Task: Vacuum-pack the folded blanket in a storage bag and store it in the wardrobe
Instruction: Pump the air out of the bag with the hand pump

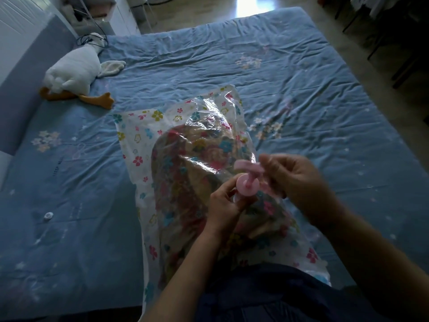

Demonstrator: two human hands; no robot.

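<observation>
A clear storage bag (137, 145) printed with small flowers lies on the blue bed sheet (278, 84), running from the bed's middle toward me. The folded, patterned blanket (185, 173) shows through the plastic inside it. A pink hand pump (247, 185) stands upright on the bag. My left hand (226, 203) grips the pump's body just under its round top. My right hand (294, 180) holds the pump's pink handle (246, 167), which is raised above the body and blurred.
A white plush goose (76, 73) with orange feet lies at the bed's far left beside the padded headboard (30, 73). A small white round cap (48, 215) rests on the sheet at the left. Dark cables (92, 39) trail near the bedside. Floor lies beyond the bed.
</observation>
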